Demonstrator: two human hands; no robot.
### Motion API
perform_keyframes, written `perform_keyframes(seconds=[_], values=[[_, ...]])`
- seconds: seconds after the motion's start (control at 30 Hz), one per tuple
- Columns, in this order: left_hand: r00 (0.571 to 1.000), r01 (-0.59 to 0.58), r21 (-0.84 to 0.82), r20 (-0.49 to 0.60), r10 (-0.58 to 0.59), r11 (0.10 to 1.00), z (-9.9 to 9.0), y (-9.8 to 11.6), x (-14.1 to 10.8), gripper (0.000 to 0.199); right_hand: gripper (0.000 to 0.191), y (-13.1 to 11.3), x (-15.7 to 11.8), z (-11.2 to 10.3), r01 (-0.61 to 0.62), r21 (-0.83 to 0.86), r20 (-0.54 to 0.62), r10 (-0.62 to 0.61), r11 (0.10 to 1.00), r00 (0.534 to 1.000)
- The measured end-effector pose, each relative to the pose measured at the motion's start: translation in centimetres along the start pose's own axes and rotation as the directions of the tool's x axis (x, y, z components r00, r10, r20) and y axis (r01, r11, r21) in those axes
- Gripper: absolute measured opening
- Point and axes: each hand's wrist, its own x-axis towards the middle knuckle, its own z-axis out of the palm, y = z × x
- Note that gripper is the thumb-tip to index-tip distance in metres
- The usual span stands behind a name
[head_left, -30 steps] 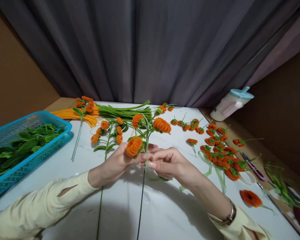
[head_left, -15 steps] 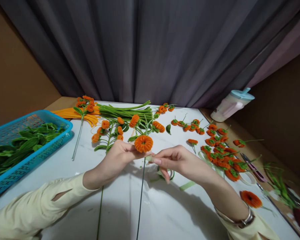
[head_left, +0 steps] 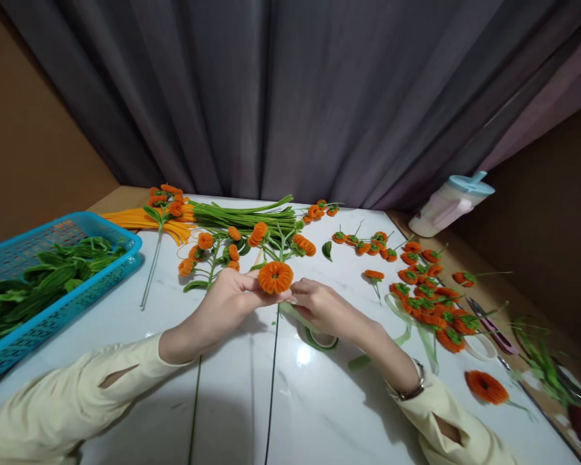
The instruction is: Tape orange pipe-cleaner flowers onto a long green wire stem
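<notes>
My left hand (head_left: 228,302) is closed in a pinch on a stem bearing orange fuzzy-wire flowers; the nearest bloom, a ribbed orange flower (head_left: 275,278), faces me above the fingertips. Two more orange blooms, one of them a flower on the right (head_left: 304,244), rise behind it on green stalks. Against the same stem my right hand (head_left: 325,306) is closed, fingers bunched, with a pale green tape strip (head_left: 293,314) coming out beneath them. The fingertips of both hands nearly meet, and the exact grip is hidden. Below the right hand lies a tape roll (head_left: 323,340).
A blue basket (head_left: 111,274) of green leaves stands at left. Behind lie green wire stems (head_left: 242,216) and orange ones (head_left: 126,219). Several orange flower heads (head_left: 423,290) cover the right side, near scissors (head_left: 494,329). A lidded cup (head_left: 448,206) stands at back right.
My right hand has turned, its fingers curling in closer to the stem, and its forearm has shifted left. The left hand and the flower have barely moved.
</notes>
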Motion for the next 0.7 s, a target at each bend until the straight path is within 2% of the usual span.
perform_keyframes(seconds=[0.17, 0.3, 0.37, 0.43, 0.53, 0.7], values=[[1.000, 0.010, 0.012, 0.015, -0.010, 1.000, -0.1, 0.0, 0.2, 0.014, 0.019, -0.5, 0.0, 0.6, -0.017, -0.077, 0.004, 0.018, 0.997, 1.000], [0.999, 0.050, 0.012, 0.009, -0.050, 0.999, -0.1, 0.3, 0.1, 0.018, 0.018, 0.1, -0.4, -0.6, -0.072, -0.075, -0.022, 0.071, 0.995, 0.997], [0.998, 0.066, 0.002, 0.012, -0.066, 0.998, -0.1, 0.5, -0.1, 0.018, 0.024, 0.3, -0.6, -1.9, -0.075, -0.009, -0.077, 0.074, 0.997, 0.994], [0.997, 0.073, -0.010, 0.026, -0.073, 0.997, -0.1, 0.6, -0.2, 0.017, 0.030, 0.2, -0.7, -3.3, -0.028, 0.130, -0.193, 0.053, 0.991, 0.980], [0.997, 0.056, -0.005, 0.055, -0.056, 0.998, -0.1, 0.7, -0.3, 0.015, 0.022, -0.9, -0.8, -5.4, 0.026, 0.297, -0.357, 0.086, 0.954, 0.930], [0.996, 0.051, 0.002, 0.069, -0.051, 0.999, -0.3, 0.8, -0.5, 0.017, 0.015, -3.6, -0.9, -7.0, -0.020, 0.482, -0.429, 0.256, 0.876, 0.867]])
